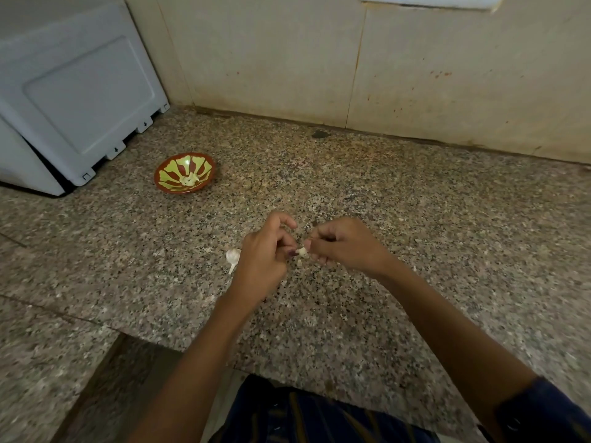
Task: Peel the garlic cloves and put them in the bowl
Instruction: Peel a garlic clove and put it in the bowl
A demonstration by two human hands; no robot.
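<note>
Above the speckled granite counter, my left hand [267, 254] and my right hand [343, 244] meet fingertip to fingertip. Both pinch a small white garlic clove [302, 250] between them. A bit of loose skin [300, 262] hangs just below the clove. On the counter, just left of my left hand, lies a garlic bulb [232, 257] with its stem pointing toward me. A red bowl with a yellow-green pattern [169, 177] stands at the back left, and several pale peeled cloves [189, 179] lie at its bottom.
A grey appliance [73, 91] fills the back left corner, right behind the bowl. A beige tiled wall [383, 75] closes off the back of the counter. The counter's front edge [287, 375] runs below my forearms, with a lower ledge at the left.
</note>
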